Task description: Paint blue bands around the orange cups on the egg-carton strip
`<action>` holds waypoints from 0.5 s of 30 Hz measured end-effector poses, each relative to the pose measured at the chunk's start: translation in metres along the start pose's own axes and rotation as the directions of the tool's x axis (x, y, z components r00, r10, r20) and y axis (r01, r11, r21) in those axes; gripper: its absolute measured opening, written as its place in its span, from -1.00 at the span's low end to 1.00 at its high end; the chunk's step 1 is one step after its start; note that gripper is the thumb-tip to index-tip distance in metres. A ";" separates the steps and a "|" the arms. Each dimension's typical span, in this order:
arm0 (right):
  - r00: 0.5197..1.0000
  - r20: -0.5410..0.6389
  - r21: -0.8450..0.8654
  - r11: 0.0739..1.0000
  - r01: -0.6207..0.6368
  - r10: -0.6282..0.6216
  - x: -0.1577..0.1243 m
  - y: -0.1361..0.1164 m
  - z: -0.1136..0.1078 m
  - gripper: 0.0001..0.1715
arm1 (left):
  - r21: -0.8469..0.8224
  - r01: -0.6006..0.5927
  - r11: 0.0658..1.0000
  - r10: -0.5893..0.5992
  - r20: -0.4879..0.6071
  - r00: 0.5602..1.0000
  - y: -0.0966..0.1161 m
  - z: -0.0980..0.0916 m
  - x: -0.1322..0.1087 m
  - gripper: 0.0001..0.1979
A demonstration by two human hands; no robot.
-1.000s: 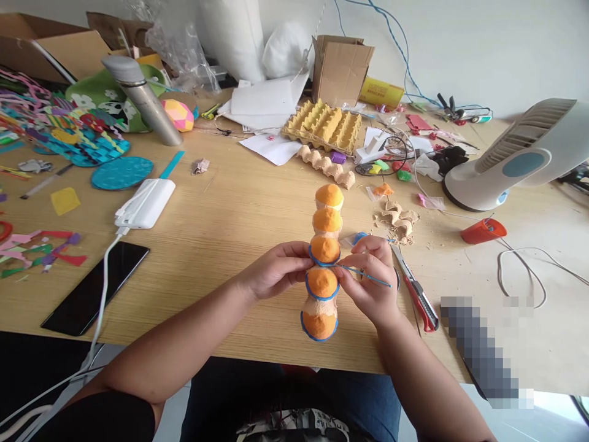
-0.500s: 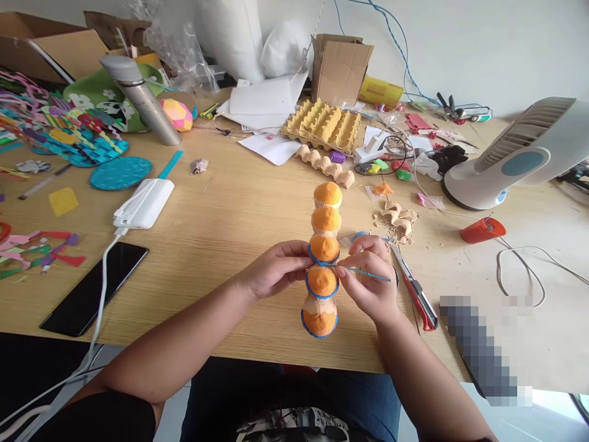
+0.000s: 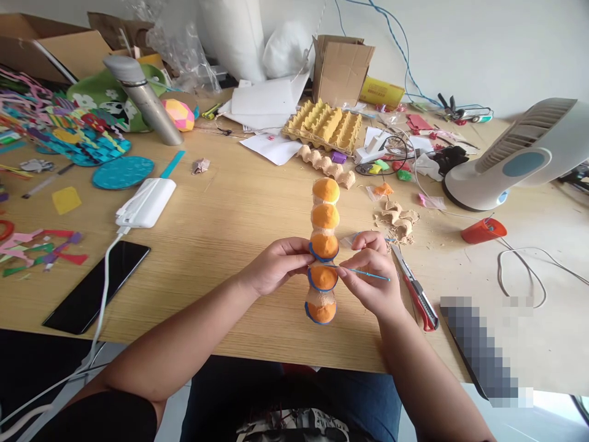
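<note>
An egg-carton strip (image 3: 324, 232) with several orange-covered domes runs away from me in the middle of the view. Blue edging lines the rims of the three nearest domes. My left hand (image 3: 281, 265) pinches the strip's left side, beside the middle dome. Between the thumb and fingers of my right hand (image 3: 370, 270) is a thin blue tool (image 3: 368, 273), its tip touching the strip between the third and fourth domes. The left fingertips are partly hidden at the strip's edge.
A red utility knife (image 3: 421, 301) lies right of my right hand, near carton scraps (image 3: 399, 220). A phone (image 3: 99, 288) and white power bank (image 3: 146, 202) are at left. Farther back are a yellow egg tray (image 3: 322, 126) and steel flask (image 3: 151, 107); a white fan (image 3: 506, 153) stands right.
The near end of the strip has moved up in view and the strip is tilted differently. The tool's tip still touches it, and both hands keep their holds.
</note>
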State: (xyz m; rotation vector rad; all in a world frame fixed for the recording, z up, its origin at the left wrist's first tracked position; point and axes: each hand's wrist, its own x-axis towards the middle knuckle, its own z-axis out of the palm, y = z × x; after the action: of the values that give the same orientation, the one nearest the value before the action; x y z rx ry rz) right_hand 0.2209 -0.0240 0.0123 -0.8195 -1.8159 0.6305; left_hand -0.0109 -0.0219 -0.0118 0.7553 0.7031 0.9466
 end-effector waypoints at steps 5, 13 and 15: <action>0.999 0.004 -0.002 0.999 0.045 -0.045 0.002 0.000 0.000 -0.89 | 0.051 -0.025 0.998 0.025 -0.009 1.000 0.000 0.001 0.000 -0.73; 0.996 0.004 -0.109 0.990 0.086 -0.086 0.001 0.000 0.000 -0.87 | 0.064 -0.036 0.997 0.036 -0.005 0.999 0.000 0.001 0.001 -0.72; 0.994 -0.007 -0.129 0.986 0.105 -0.107 0.001 0.000 0.001 -0.84 | 0.063 -0.038 0.997 0.039 -0.006 0.999 -0.001 0.001 0.001 -0.71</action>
State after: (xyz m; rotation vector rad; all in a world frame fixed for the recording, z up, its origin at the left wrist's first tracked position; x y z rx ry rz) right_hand 0.2198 -0.0236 0.0125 -0.8040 -1.8883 0.4424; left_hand -0.0095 -0.0213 -0.0120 0.8242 0.7296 0.9659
